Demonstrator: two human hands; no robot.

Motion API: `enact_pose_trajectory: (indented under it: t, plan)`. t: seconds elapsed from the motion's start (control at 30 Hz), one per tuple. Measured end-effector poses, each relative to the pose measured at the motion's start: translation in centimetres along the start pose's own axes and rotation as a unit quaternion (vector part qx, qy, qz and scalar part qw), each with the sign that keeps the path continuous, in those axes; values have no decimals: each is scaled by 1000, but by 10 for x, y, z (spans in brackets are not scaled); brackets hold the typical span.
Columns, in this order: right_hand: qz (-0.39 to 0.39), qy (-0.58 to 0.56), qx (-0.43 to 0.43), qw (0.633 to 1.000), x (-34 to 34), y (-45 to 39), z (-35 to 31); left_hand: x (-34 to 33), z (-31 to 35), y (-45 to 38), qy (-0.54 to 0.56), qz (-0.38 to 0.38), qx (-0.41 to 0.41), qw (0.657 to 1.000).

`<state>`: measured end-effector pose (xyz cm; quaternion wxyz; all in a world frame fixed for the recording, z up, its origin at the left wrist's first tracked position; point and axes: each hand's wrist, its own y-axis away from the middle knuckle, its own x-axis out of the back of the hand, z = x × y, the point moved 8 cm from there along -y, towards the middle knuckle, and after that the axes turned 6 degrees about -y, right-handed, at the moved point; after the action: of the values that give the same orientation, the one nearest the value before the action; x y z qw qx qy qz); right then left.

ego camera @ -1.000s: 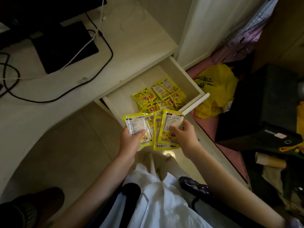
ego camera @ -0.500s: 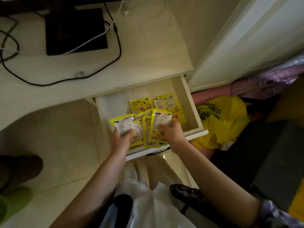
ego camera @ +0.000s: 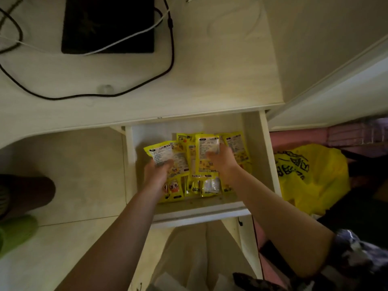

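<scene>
Item: fan of flat yellow foil snack packets (ego camera: 168, 153), several overlapping, printed backs upward. Location: inside the outline of the pulled-out pale wooden desk drawer (ego camera: 199, 215), held low over its floor and not yet let go. Left hand (ego camera: 157, 173): thumb and fingers curled round the lower left corner of the fan, pinching it. Right hand (ego camera: 222, 160): gripping the rightmost packet of the fan by its lower right edge, though blur hides exactly how the fingers lie. Already stowed: a row of like yellow packets (ego camera: 189, 186) lying along the drawer's front wall, and a few more (ego camera: 237, 143) at the back right, partly under the fan. Surroundings: a pale desk top (ego camera: 210, 80) bearing a flat black rectangular device (ego camera: 109, 24), a looping black cable (ego camera: 172, 49) and a thin white cable (ego camera: 126, 38). A crumpled yellow plastic bag (ego camera: 310, 175) lies on the floor just right of the drawer, its contents hidden. Status, as judged: stowing looks well advanced, with part of the stock in place and this batch at the point of being laid down. Outstanding: lower the fan, release both grips, withdraw the hands and presumably push the drawer shut. No further packets show on the desk.
</scene>
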<state>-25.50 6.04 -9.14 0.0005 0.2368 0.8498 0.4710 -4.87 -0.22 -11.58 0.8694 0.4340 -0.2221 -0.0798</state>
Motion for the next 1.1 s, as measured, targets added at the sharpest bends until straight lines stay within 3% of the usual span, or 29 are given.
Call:
enact_pose_trajectory:
  t: [0.27, 0.47, 0.6, 0.8, 1.0, 1.1]
  plan:
    - [6, -77, -24, 997, 1, -47, 6, 15, -7, -50, 13, 36, 16, 999]
    - [-4, 14, -45, 999, 11, -74, 18, 1, -13, -69, -12, -29, 40, 999]
    - [13, 50, -29, 998, 24, -75, 16, 2, -17, -76, -39, -13, 51, 998]
    - [52, 123, -3, 991, 46, -67, 19, 15, -8, -62, -138, 19, -6, 990]
    - [44, 207, 9, 977, 56, -34, 16, 20, 6, -21, -189, -2, -80, 979]
    - [29, 242, 23, 970, 56, -15, 12, 30, 7, 4, -214, 20, -78, 974]
